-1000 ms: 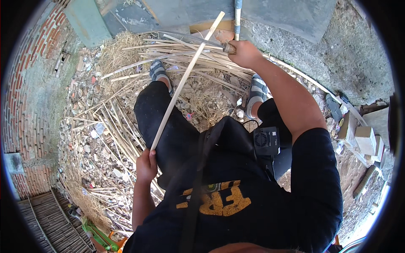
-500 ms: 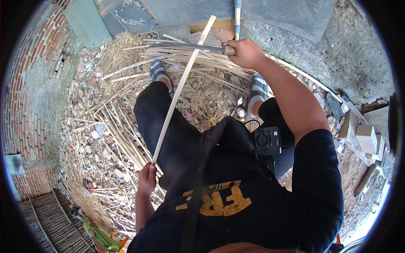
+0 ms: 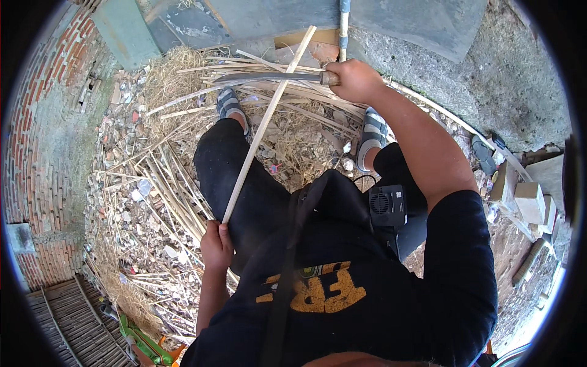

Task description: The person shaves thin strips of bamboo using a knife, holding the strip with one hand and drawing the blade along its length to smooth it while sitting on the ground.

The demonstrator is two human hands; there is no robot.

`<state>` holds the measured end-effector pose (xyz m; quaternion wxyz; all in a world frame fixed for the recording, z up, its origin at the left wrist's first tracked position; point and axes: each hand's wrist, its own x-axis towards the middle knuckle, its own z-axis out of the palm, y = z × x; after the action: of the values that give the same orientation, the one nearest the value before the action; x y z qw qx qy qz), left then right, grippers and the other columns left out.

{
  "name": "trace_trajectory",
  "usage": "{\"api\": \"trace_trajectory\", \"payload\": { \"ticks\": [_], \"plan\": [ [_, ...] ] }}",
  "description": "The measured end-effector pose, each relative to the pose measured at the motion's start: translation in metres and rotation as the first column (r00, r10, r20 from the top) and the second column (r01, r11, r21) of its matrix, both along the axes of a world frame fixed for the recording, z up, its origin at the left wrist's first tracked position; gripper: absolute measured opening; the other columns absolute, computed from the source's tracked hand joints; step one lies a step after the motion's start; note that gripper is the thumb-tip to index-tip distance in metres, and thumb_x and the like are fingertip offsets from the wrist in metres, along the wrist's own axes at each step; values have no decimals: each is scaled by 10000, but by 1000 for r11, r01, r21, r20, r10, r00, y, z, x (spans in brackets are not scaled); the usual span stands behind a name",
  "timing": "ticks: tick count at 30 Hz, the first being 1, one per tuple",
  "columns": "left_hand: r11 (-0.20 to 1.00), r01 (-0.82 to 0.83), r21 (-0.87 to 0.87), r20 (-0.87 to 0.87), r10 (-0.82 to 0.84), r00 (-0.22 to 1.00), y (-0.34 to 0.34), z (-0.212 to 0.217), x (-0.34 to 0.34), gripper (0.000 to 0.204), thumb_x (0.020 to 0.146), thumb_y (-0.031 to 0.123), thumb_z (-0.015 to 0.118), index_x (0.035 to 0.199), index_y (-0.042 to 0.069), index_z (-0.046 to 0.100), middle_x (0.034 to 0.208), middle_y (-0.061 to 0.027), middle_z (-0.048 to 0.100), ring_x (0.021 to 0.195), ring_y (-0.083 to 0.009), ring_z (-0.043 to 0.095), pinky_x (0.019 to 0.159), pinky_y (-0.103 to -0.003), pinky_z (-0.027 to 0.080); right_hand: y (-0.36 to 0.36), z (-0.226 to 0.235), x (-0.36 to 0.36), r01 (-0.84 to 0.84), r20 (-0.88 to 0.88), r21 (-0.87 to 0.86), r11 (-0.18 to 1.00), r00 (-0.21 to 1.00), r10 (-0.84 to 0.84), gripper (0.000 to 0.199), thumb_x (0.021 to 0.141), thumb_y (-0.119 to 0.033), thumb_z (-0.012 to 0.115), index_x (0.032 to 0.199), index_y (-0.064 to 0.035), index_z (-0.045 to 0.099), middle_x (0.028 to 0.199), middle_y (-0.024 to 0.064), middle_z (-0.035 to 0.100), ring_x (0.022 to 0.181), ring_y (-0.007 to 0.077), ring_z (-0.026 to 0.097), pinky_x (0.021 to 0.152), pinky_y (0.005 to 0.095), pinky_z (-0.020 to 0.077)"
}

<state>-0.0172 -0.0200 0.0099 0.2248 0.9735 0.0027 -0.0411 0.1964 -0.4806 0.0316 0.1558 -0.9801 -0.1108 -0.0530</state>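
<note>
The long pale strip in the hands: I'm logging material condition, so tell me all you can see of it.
The long pale strip looks like split bamboo or cane: straight, thin, flat, light tan. It slants from the left hand, which grips its lower end beside the knee, up across the leg to the wall. A dark blade, held by the right hand, crosses it near the top.

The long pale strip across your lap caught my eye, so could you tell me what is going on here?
A person sits on rubble-strewn ground. The left hand grips the near end of a long bamboo strip that slants up and away. The right hand holds the handle of a long-bladed knife, its blade lying across the strip near the far end. Loose cut strips and dry straw lie around the sandalled feet.
</note>
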Motion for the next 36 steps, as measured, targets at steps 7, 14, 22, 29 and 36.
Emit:
{"api": "trace_trajectory", "payload": {
  "ticks": [7,14,22,29,36],
  "plan": [
    [999,32,7,82,-32,996,3,-12,-3,319,1043,340,444,961,43,530,702,-231,617,685,-478,615,601,-538,456,8,5,0,14,-31,22,1000,999,-13,368,779,-227,661,1136,-138,667,942,186,718,892,376,694,823,482,565],
    [995,99,26,72,-101,992,6,-3,7,320,1041,336,450,946,35,496,702,-256,602,691,-507,593,582,-547,443,-9,-12,13,65,9,166,984,998,-67,284,786,-225,695,1030,-80,681,856,181,707,832,372,691,763,473,560],
    [990,113,-79,1,-113,994,5,-2,18,358,1047,355,438,906,30,487,676,-249,590,673,-500,593,574,-520,446,-3,-11,9,12,24,183,983,1000,-17,313,775,-199,685,1073,-103,683,880,189,706,842,389,684,763,480,555],
    [984,112,-139,29,-109,994,12,-6,9,389,1052,373,428,895,21,485,649,-236,566,660,-490,588,566,-503,440,17,3,-3,-185,102,85,979,979,176,190,783,-186,682,949,-98,658,766,152,678,773,384,682,715,486,547],
    [986,120,-113,-7,-121,993,6,3,17,384,1051,355,447,870,19,491,650,-232,567,644,-475,583,566,-487,439,-11,-12,9,130,16,204,970,991,-136,327,801,-219,707,1095,-77,694,854,223,698,811,401,680,749,463,549]
  ]
}}
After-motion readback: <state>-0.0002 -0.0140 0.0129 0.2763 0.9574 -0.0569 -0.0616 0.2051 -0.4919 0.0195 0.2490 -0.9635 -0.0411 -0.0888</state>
